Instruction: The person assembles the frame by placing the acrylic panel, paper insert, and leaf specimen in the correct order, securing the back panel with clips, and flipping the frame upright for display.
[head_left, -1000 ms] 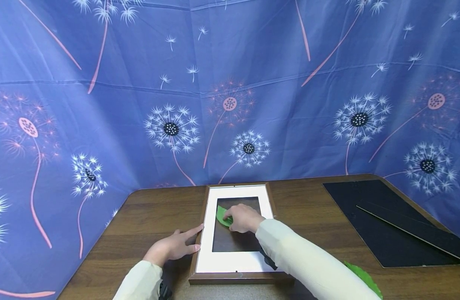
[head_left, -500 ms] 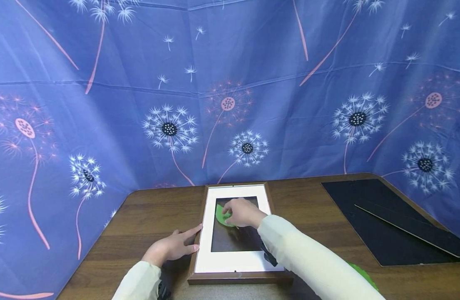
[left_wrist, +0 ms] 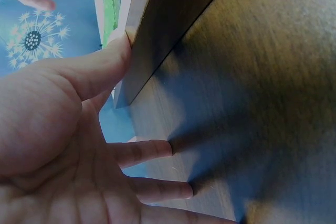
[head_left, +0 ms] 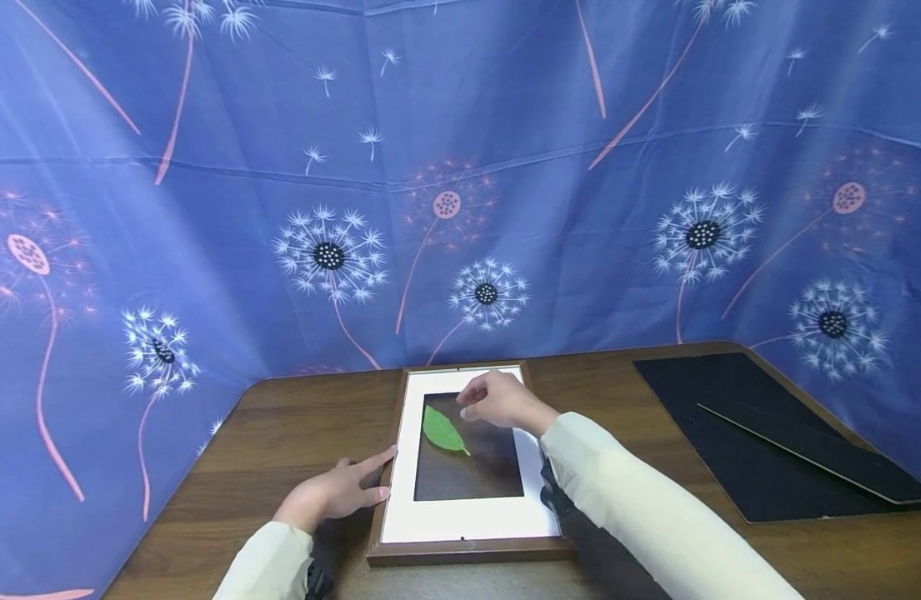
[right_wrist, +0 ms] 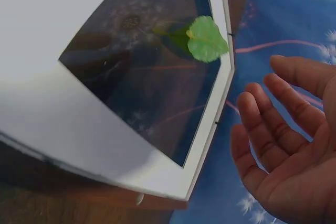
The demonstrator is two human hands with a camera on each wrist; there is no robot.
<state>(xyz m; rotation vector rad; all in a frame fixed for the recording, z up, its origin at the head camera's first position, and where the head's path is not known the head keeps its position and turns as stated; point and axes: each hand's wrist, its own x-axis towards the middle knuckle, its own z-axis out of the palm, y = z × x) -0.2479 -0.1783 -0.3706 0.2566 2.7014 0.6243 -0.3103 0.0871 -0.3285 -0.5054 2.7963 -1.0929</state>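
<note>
A picture frame (head_left: 473, 550) with a brown wooden edge and a white mat (head_left: 468, 521) lies on the table. Inside the mat's dark window rests one green leaf (head_left: 442, 428), near its left side, stem pointing to the lower right. My left hand (head_left: 332, 492) has its fingers spread, thumb and index finger touching the frame's left edge; the left wrist view shows the thumb (left_wrist: 107, 64) against that edge. Above the window's upper right part is my right hand (head_left: 501, 402), apart from the leaf. Its fingers (right_wrist: 257, 114) are loosely bent, with nothing in them.
On the right of the wooden table (head_left: 603, 396) lies a large black board (head_left: 708, 442), with a narrower black board (head_left: 813, 450) lying tilted over it. A blue dandelion-print cloth (head_left: 580, 250) hangs behind and at the sides.
My right hand has let go of the leaf and drawn up to the right. The whole leaf now shows. Another leaf at the lower right is no longer visible. The left hand stays put.
</note>
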